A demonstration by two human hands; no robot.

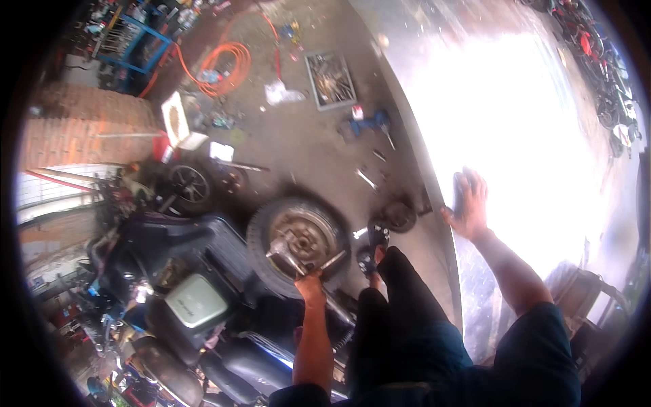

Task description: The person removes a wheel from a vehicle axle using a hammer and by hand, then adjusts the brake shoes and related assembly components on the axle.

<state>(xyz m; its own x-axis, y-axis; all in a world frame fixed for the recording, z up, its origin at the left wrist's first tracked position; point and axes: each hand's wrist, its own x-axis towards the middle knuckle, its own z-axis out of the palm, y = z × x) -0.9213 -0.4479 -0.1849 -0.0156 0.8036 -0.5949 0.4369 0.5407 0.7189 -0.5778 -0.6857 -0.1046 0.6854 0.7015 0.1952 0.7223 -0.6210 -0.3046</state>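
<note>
My left hand (310, 283) is closed on a silver metal tool (285, 254) at the wheel (262, 239), a black tyre on a rusty hub, which is mounted on a vehicle with dark body panels (203, 237). A metal bar sticks out to the right of the hub. My right hand (468, 203) is raised out to the right against the glaring bright ground, thumb apart and fingers slightly bent, with nothing clearly in it. My feet in dark sandals stand right of the tyre, beside a dark round part (400, 216).
A blue drill (369, 123), wrenches (367, 178) and a tray of tools (329, 78) lie on the floor. An orange hose coil (224, 68), a spare wheel (190, 183), a brick pillar (88, 125) and a blue rack (142, 47) are beyond. Vehicles (593, 54) line the upper right.
</note>
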